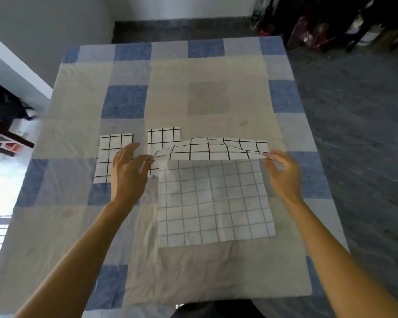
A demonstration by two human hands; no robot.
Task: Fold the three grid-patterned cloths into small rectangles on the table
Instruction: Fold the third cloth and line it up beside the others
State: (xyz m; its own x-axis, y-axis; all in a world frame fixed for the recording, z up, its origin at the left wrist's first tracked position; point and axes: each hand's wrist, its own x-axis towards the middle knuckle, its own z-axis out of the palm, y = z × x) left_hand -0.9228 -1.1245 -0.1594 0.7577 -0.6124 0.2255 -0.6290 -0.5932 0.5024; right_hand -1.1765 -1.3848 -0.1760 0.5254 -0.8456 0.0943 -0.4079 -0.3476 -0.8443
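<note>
A large white cloth with a grid pattern (214, 203) lies spread in front of me, faint side up. Its far edge is lifted and turned over toward me, showing bold black lines. My left hand (129, 171) pinches the left corner of that lifted edge and my right hand (283, 173) pinches the right corner. Two folded grid cloths lie flat to the left: one small rectangle (110, 154) partly under my left hand, and another (163, 138) just beyond it, partly covered by the lifted edge.
The table (78, 226) wears a cream and blue patchwork cover and drops to a dark floor on the right. Bottles (257, 12) and clutter stand beyond the far edge. Dark furniture (2, 115) sits at the left.
</note>
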